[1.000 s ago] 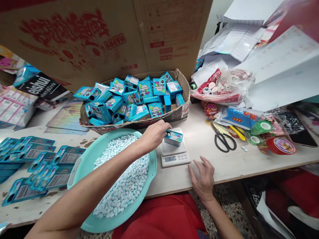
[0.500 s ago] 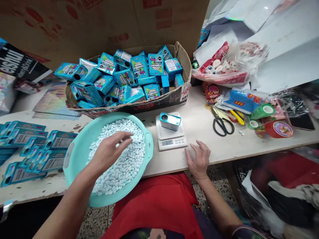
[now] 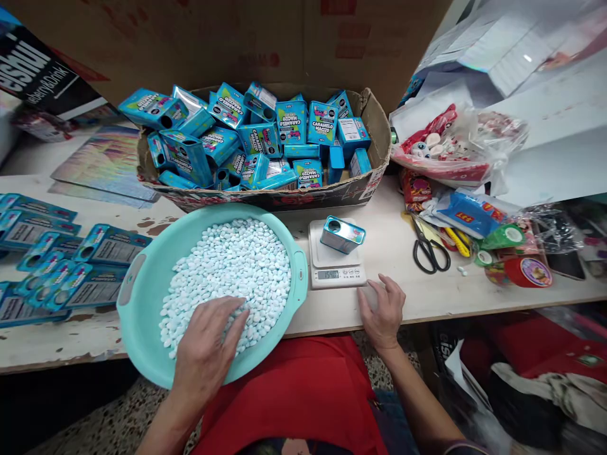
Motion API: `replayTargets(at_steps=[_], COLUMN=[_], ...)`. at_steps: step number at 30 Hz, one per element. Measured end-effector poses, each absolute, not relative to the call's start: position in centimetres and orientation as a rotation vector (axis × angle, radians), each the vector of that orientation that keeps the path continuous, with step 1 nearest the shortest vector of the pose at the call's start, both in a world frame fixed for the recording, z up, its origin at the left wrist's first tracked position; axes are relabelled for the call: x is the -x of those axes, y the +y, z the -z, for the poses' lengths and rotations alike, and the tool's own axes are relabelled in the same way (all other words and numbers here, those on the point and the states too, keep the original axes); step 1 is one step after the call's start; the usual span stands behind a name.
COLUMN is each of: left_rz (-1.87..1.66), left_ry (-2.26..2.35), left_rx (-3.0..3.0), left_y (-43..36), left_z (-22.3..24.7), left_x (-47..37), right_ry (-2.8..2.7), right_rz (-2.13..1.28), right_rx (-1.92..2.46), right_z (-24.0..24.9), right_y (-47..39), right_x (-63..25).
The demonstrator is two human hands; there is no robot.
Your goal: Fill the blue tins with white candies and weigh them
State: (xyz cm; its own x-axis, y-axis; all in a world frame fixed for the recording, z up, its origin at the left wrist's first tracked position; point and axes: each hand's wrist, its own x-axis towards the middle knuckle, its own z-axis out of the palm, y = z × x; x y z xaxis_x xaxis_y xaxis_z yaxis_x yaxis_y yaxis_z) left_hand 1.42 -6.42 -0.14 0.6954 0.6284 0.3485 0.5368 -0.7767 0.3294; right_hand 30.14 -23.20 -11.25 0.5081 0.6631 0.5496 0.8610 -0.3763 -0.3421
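My left hand is over the small pale candies in a wide turquoise basin. Its thumb stands apart from the fingers, with nothing visible between them; whether the fingertips touch the candies I cannot tell. A white digital scale stands right of the basin, its display lit. On its platform rests a blue and silver tin with a dark round opening on top. My right hand lies empty at the table's front edge, fingers spread, just beside the scale's lower right corner.
Behind the basin, a cardboard box holds several blue tins. More tins lie in rows at the left. Black-handled scissors, a red tape roll and plastic-wrapped items are on the right.
My left hand has come down nearer the front of the basin. The scale's reading has changed. My right hand keeps its place by the scale; the whole view has shifted slightly.
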Motion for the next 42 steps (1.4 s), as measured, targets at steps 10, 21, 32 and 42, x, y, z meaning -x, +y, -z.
replayTargets(at_steps=[10, 21, 32, 42], left_rz=[-0.697, -0.843, -0.942, -0.755], left_ry=[0.616, 0.267, 0.443, 0.178], left_rx=[-2.971, -2.966, -3.091, -3.377], left_y=[-5.9, -5.2, -5.3, -4.0], left_z=[0.1, 1.0, 0.9, 2.5], left_x=[-2.0, -0.8, -1.8, -1.7], right_ry=[-1.202, -1.138, -1.174, -1.16], right_rz=[0.48, 0.581, 0.523, 0.508], right_rx=[2.11, 2.093, 2.026, 2.031], right_z=[11.5, 11.7, 11.9, 12.1], right_y=[-23.0, -22.7, -22.3, -22.4], right_x=[-29.9, -29.7, -30.0, -29.9])
